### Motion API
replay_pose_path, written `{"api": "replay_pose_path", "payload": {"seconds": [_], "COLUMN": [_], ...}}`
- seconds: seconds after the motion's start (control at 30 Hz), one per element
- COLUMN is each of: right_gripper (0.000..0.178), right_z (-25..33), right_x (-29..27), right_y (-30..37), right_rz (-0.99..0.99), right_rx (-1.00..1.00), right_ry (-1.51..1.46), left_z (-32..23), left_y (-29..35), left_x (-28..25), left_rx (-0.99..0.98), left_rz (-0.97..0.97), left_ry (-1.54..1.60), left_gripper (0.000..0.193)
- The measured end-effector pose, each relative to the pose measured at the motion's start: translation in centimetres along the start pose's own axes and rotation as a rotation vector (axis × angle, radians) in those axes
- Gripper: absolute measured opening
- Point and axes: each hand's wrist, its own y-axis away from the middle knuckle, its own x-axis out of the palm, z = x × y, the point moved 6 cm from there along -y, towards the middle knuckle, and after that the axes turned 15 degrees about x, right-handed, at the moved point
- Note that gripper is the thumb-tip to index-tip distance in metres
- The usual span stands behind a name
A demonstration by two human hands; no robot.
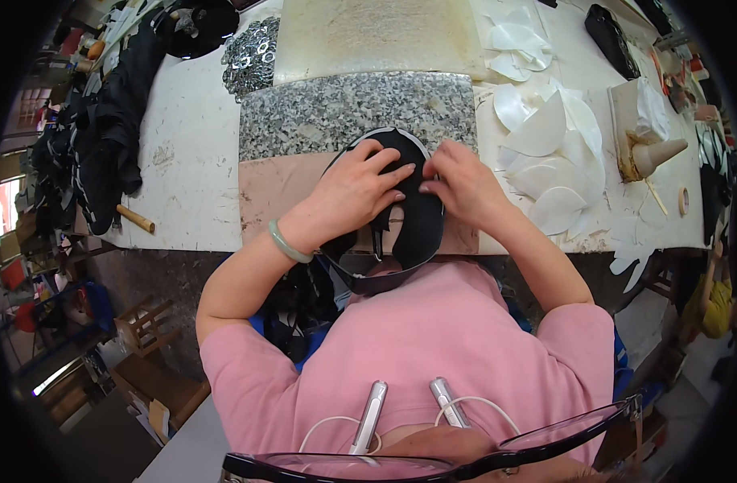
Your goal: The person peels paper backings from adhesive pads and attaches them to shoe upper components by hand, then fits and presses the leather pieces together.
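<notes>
Pressing down on a black leather piece [417,205] lying on the granite slab [336,113] at the table edge, the left hand [356,189] is lying flat while the right hand [457,181] is pinching its edge.

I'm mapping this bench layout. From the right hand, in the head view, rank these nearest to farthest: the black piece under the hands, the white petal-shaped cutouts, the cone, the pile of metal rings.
From the right hand:
1. Black piece, directly under it, touched.
2. White petal-shaped cutouts, just to its right on the table.
3. Cone, farther right, past the cutouts.
4. Pile of metal rings, far upper left, beyond the granite slab.
</notes>
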Motion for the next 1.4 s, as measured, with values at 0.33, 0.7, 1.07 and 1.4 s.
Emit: {"api": "replay_pose_path", "payload": {"seconds": [0.33, 0.7, 1.07, 1.4], "right_gripper": [0.029, 0.017, 0.031, 0.069], "right_z": [2.1, 1.4, 1.6, 0.8], "right_x": [-0.3, 1.4, 1.0, 1.1], "right_y": [8.9, 11.2, 10.3, 11.2], "right_rz": [0.275, 0.096, 0.179, 0.263], "right_rx": [-0.453, -0.483, -0.432, -0.361], "right_ry": [-0.106, -0.040, -0.044, 0.330], "left_z": [1.2, -0.4, 0.5, 2.1], "left_y": [-2.4, -2.6, -3.5, 1.6], "left_x": [1.2, 1.6, 2.8, 0.8], "left_rx": [0.004, -0.043, -0.141, -0.054], "left_rz": [0.103, 0.137, 0.293, 0.358], "left_ry": [0.060, -0.124, -0.188, 0.235], "left_gripper": [0.060, 0.071, 0.067, 0.076]}}
